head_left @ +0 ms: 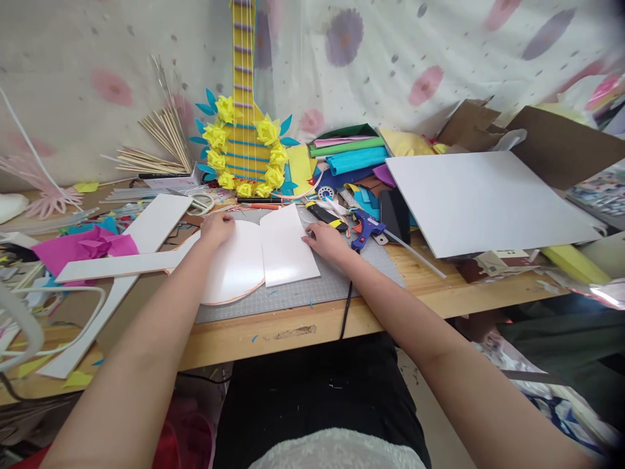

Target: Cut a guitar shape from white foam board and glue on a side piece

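Observation:
A white guitar-shaped foam board (239,260) with an orange-lined edge lies on the grey cutting mat (293,296), its long neck pointing left. My left hand (218,229) bears on the upper part of its rounded body, fingers bent together at the far edge. Against the body's right end, perhaps slightly overlapping it, sits a white foam board piece (289,251) with straight sides. At that piece's right edge, the thumb and fingers of my right hand (326,241) pinch it. A yellow-and-black utility knife (326,216) and a blue glue gun (366,228) lie just beyond my right hand.
A finished yellow guitar (249,146) with paper flowers stands at the back. To the right is a large white board (481,202). Wooden sticks (166,140), scissors (200,203), magenta paper (88,251) and white strips (156,221) crowd the left. A black cable (346,312) hangs over the front edge.

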Tool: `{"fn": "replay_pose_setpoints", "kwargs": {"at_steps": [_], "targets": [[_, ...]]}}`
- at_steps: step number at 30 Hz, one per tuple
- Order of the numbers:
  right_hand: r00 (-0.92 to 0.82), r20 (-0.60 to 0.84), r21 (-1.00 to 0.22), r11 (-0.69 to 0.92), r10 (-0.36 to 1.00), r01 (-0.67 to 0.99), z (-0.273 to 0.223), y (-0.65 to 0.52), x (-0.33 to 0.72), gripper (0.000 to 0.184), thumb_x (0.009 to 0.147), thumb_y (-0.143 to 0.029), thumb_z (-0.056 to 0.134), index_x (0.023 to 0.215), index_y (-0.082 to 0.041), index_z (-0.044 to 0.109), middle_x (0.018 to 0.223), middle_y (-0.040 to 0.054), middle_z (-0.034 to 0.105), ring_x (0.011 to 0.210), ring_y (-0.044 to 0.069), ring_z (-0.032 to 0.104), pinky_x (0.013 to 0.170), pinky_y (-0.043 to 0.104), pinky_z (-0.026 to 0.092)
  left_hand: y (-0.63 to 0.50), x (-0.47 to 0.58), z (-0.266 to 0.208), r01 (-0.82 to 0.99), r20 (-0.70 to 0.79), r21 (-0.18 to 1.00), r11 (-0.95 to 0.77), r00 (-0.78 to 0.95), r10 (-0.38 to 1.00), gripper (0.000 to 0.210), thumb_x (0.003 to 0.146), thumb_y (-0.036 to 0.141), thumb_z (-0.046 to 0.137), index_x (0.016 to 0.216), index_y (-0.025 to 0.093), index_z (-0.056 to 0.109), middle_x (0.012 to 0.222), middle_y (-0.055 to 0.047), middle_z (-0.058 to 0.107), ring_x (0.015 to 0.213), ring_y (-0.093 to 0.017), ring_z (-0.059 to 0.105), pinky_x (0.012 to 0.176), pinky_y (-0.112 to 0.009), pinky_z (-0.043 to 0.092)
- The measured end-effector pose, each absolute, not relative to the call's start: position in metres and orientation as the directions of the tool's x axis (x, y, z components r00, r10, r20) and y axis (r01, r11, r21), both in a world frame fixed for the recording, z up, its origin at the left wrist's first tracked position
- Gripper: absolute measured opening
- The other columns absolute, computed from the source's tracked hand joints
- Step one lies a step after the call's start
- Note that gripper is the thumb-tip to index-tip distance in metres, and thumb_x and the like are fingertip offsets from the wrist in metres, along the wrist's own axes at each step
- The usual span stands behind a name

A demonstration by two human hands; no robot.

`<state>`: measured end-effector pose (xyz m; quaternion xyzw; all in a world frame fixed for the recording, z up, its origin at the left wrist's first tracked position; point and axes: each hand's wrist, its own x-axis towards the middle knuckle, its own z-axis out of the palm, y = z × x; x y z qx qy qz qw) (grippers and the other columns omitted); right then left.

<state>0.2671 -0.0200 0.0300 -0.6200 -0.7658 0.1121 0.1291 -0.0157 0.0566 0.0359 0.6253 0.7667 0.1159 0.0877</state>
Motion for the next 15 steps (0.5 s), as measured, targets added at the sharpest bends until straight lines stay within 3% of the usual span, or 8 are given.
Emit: {"fn": "replay_pose_setpoints", "kwargs": {"at_steps": [5, 9, 15], "targets": [[0.007, -0.017, -0.322, -0.012, 1.000, 0.947, 0.037, -0.023, 0.250, 0.037, 0.085, -0.010, 0.038, 0.120, -0.012, 0.050, 0.117, 0.0153, 0.061, 0.101, 0.024, 0.061, 0.082, 0.034, 0.044, 0.058, -0.001, 0.035, 0.972, 0.020, 0.196, 0.129, -0.136, 0.991, 0.027, 0.082, 0.035, 0.053, 0.100, 0.022, 0.069, 0.124, -0.011, 0.060, 0.120, -0.033, 0.048, 0.100, -0.047, 0.036], [0.076, -0.057, -0.349, -0.091, 0.995, 0.933, 0.041, -0.027, 0.237, 0.039, 0.087, -0.019, 0.041, 0.125, -0.011, 0.042, 0.115, 0.0194, 0.061, 0.100, 0.028, 0.062, 0.081, 0.038, 0.046, 0.057, 0.002, 0.032, 0.977, 0.036, 0.181, 0.117, -0.125, 0.991, 0.029, 0.084, 0.036, 0.050, 0.101, 0.021, 0.068, 0.124, -0.012, 0.059, 0.119, -0.033, 0.048, 0.100, -0.048, 0.034], [0.038, -0.124, -0.343, -0.079, 0.992, 0.936, 0.039, -0.028, 0.232, 0.037, 0.093, -0.027, 0.036, 0.125, -0.009, 0.040, 0.110, 0.0229, 0.064, 0.102, 0.029, 0.062, 0.081, 0.040, 0.046, 0.055, 0.002, 0.032, 0.977, 0.034, 0.187, 0.104, -0.112, 0.993, 0.028, 0.083, 0.034, 0.049, 0.100, 0.021, 0.068, 0.123, -0.011, 0.060, 0.118, -0.033, 0.049, 0.099, -0.048, 0.035]]}}
